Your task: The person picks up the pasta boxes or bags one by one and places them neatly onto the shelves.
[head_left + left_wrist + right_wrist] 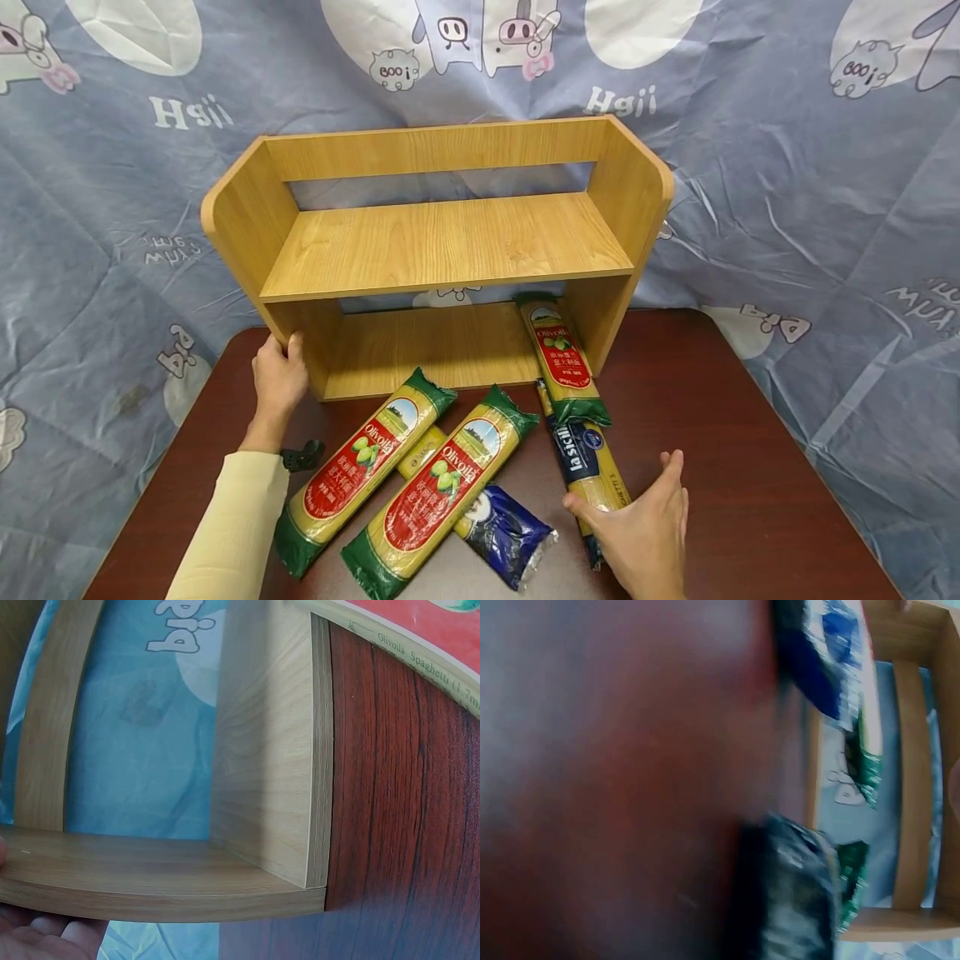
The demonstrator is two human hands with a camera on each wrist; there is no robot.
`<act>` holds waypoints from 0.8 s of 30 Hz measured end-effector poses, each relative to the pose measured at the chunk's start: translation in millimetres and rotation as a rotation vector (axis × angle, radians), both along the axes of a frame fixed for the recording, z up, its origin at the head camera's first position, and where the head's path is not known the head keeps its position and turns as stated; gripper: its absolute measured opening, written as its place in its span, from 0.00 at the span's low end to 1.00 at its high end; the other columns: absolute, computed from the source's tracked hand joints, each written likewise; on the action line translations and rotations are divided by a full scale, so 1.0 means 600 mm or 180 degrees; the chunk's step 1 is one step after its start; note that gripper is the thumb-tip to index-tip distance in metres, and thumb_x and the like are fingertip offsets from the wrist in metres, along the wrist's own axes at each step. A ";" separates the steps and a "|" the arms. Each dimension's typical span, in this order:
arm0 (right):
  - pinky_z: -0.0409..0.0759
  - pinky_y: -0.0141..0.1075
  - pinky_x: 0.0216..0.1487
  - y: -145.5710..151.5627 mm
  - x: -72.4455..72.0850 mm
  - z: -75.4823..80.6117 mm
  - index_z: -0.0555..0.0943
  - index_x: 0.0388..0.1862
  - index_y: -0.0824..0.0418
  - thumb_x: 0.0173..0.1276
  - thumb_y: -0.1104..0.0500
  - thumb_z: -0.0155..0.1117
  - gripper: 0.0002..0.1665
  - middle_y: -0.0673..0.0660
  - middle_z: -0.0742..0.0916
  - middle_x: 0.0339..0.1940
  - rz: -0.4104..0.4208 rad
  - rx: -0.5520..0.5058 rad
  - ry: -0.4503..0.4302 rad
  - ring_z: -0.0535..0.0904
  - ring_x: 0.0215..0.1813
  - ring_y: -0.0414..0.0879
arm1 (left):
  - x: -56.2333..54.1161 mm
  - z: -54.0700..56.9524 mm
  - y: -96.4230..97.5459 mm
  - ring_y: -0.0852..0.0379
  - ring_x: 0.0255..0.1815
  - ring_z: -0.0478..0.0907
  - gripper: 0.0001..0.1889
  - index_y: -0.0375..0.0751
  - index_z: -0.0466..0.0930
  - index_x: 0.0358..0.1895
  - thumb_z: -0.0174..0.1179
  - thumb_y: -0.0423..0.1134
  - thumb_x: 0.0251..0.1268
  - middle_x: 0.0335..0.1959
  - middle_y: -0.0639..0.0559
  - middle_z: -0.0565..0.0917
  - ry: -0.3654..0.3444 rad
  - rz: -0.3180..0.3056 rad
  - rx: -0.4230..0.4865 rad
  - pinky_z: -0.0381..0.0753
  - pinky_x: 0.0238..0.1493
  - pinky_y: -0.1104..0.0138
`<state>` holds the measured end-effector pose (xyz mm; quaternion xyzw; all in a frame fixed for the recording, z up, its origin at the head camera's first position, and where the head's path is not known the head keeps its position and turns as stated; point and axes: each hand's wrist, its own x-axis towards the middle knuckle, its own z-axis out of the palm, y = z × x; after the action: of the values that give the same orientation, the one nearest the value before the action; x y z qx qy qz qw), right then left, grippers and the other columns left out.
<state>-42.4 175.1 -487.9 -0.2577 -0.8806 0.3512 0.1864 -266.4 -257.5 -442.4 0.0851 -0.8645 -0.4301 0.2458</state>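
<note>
My left hand (279, 375) grips the lower left side panel of a wooden shelf (450, 242), with fingers outside the board (165, 900) in the left wrist view. My right hand (647, 533), thumb and fingers spread apart, is over the lower part of a dark-labelled spaghetti pack (581, 454). The upper end of that pack lies under a green-ended Olivoila spaghetti pack (558, 354), which leans into the shelf's lower right compartment. In the right wrist view, a blurred dark pack end (799, 892) shows near the shelf.
Two more Olivoila packs (360, 467) (442, 492) lie slanted on the dark red table (750, 467). Beneath them is a blue and yellow pack (510, 533). A patterned blue cloth (787, 208) hangs behind the shelf. A black strap piece (303, 456) sits at my left wrist.
</note>
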 end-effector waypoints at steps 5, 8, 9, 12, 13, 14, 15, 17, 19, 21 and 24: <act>0.54 0.65 0.70 -0.007 -0.001 -0.021 0.37 0.82 0.67 0.23 0.31 0.90 0.99 0.73 0.65 0.73 -0.0037 0.0029 -0.0038 0.59 0.71 0.72 | -0.002 -0.003 0.001 0.35 0.46 0.81 0.20 0.30 0.78 0.40 0.49 0.47 0.80 0.40 0.30 0.85 -0.0013 0.0002 0.0005 0.73 0.46 0.48; 0.55 0.65 0.69 -0.009 -0.005 -0.028 0.37 0.82 0.67 0.23 0.31 0.90 0.99 0.73 0.65 0.72 -0.0013 0.0076 0.0000 0.59 0.70 0.73 | -0.002 -0.002 0.001 0.34 0.47 0.81 0.20 0.29 0.78 0.41 0.49 0.47 0.80 0.40 0.30 0.85 0.0013 0.0003 0.0021 0.73 0.47 0.47; 0.56 0.65 0.68 -0.009 -0.007 -0.029 0.37 0.82 0.68 0.23 0.31 0.90 0.99 0.73 0.65 0.72 0.0002 0.0100 0.0013 0.59 0.70 0.73 | -0.002 -0.002 0.001 0.34 0.47 0.81 0.20 0.29 0.78 0.41 0.50 0.47 0.80 0.40 0.29 0.85 0.0016 0.0005 0.0028 0.73 0.48 0.47; 0.57 0.65 0.67 -0.008 -0.013 -0.035 0.38 0.81 0.69 0.23 0.31 0.90 0.99 0.73 0.66 0.71 0.0037 0.0149 0.0021 0.61 0.68 0.73 | -0.001 -0.001 0.000 0.34 0.48 0.81 0.20 0.29 0.79 0.43 0.50 0.47 0.80 0.42 0.29 0.85 -0.0001 0.0009 0.0050 0.73 0.49 0.46; 0.57 0.65 0.67 -0.007 -0.014 -0.038 0.38 0.81 0.70 0.23 0.31 0.90 0.99 0.74 0.66 0.71 0.0048 0.0161 0.0009 0.61 0.68 0.73 | -0.001 -0.001 0.000 0.34 0.49 0.81 0.20 0.29 0.79 0.43 0.50 0.47 0.80 0.42 0.29 0.85 -0.0017 0.0006 0.0053 0.73 0.50 0.46; 0.57 0.65 0.67 -0.007 -0.015 -0.040 0.39 0.81 0.70 0.23 0.30 0.89 0.98 0.74 0.67 0.70 0.0062 0.0176 -0.0010 0.61 0.68 0.74 | 0.000 -0.002 0.000 0.33 0.49 0.81 0.20 0.29 0.79 0.44 0.49 0.47 0.81 0.42 0.29 0.85 -0.0024 0.0002 0.0047 0.73 0.50 0.46; 0.56 0.64 0.68 -0.006 -0.016 -0.043 0.39 0.81 0.71 0.24 0.30 0.89 0.98 0.75 0.67 0.70 0.0078 0.0190 -0.0036 0.61 0.68 0.74 | 0.000 -0.002 0.000 0.33 0.49 0.81 0.20 0.29 0.79 0.44 0.49 0.46 0.81 0.43 0.29 0.85 -0.0027 -0.0004 0.0040 0.73 0.50 0.46; 0.54 0.64 0.71 -0.005 -0.018 -0.047 0.40 0.81 0.71 0.24 0.29 0.89 0.98 0.77 0.67 0.70 0.0117 0.0220 -0.0101 0.61 0.70 0.75 | 0.000 -0.002 0.001 0.33 0.50 0.81 0.20 0.28 0.79 0.44 0.49 0.46 0.81 0.43 0.29 0.85 -0.0026 -0.0014 0.0028 0.73 0.49 0.46; 0.53 0.64 0.72 -0.004 -0.019 -0.050 0.40 0.81 0.72 0.24 0.29 0.88 0.98 0.79 0.67 0.70 0.0157 0.0244 -0.0198 0.59 0.71 0.76 | -0.001 -0.003 0.001 0.33 0.49 0.81 0.20 0.29 0.79 0.44 0.49 0.46 0.81 0.43 0.29 0.85 -0.0013 -0.0013 0.0024 0.73 0.49 0.46; 0.54 0.63 0.72 -0.003 -0.020 -0.052 0.39 0.81 0.72 0.25 0.29 0.88 0.98 0.81 0.66 0.71 0.0187 0.0265 -0.0285 0.60 0.71 0.76 | -0.002 -0.004 0.001 0.34 0.48 0.82 0.20 0.29 0.79 0.43 0.49 0.46 0.80 0.42 0.29 0.85 0.0016 0.0004 0.0020 0.73 0.48 0.46; 0.57 0.65 0.69 -0.003 -0.022 -0.054 0.37 0.81 0.72 0.25 0.28 0.88 0.99 0.82 0.64 0.72 0.0241 0.0290 -0.0401 0.61 0.70 0.76 | -0.005 -0.005 0.000 0.33 0.48 0.81 0.19 0.29 0.79 0.41 0.50 0.45 0.80 0.40 0.29 0.85 0.0064 0.0036 0.0010 0.73 0.47 0.46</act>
<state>-55.7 173.6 -520.1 -0.2372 -0.9148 0.3006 0.1287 -269.3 -257.2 -445.6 0.0860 -0.8608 -0.4309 0.2568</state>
